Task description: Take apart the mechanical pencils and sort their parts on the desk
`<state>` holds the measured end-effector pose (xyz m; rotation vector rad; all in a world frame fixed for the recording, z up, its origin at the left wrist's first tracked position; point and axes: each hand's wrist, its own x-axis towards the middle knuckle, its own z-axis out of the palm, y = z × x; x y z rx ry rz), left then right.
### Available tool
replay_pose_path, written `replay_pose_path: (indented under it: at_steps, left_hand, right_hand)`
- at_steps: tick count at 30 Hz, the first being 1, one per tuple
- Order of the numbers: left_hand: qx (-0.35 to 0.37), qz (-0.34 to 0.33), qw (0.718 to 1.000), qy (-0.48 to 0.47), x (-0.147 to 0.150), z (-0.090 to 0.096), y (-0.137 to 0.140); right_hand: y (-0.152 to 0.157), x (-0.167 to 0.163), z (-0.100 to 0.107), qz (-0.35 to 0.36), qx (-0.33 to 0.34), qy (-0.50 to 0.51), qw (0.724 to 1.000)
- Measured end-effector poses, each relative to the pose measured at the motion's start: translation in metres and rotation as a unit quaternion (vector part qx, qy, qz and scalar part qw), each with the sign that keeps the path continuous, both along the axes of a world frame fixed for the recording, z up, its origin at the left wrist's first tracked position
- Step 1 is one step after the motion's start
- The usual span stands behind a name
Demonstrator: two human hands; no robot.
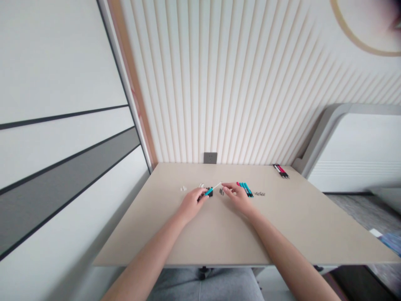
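Note:
My left hand (192, 200) is closed around a teal pen barrel (208, 191), which tilts up to the right. A thin white rod, likely a refill (216, 186), sticks out of the barrel's upper end. At the rod's far tip are the fingers of my right hand (238, 195), thumb and forefinger close together in a pinch. Small black parts (211, 193) lie just behind the barrel, partly hidden by it and my left hand. Between my hands rest small grey pieces (222, 192). Several teal pen barrels and a red one (246, 189) lie beside my right hand.
Small white pieces (183, 188) and short white sticks (201, 185) lie left of centre on the beige table (219, 234). Small grey tips (260, 194) sit right of the barrels. Several pens (281, 171) lie at the back right. A socket (210, 157) is on the ribbed wall.

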<state>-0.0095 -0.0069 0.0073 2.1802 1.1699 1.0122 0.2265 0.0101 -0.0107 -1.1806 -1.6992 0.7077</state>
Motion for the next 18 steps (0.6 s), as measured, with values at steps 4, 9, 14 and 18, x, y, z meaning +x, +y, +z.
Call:
replay_pose_path:
  at_steps: [4,9,14,18]
  left_hand:
    - [-0.003,-0.028,1.0,0.008,0.001,0.001,-0.002]
    - [-0.002,-0.032,0.999,-0.011,0.0,0.0,0.0]
    - [0.003,0.013,1.0,-0.016,-0.002,0.001,0.003]
    - [-0.012,0.008,1.0,-0.012,-0.005,0.003,0.002]
  right_hand:
    - [0.0,-0.007,-0.004,0.052,-0.052,0.091,0.993]
    - [0.0,-0.006,-0.005,0.063,-0.063,0.083,0.993]
    - [-0.005,-0.002,0.002,0.082,-0.058,0.017,0.995]
    - [-0.009,-0.001,0.005,0.092,-0.045,-0.004,0.995]
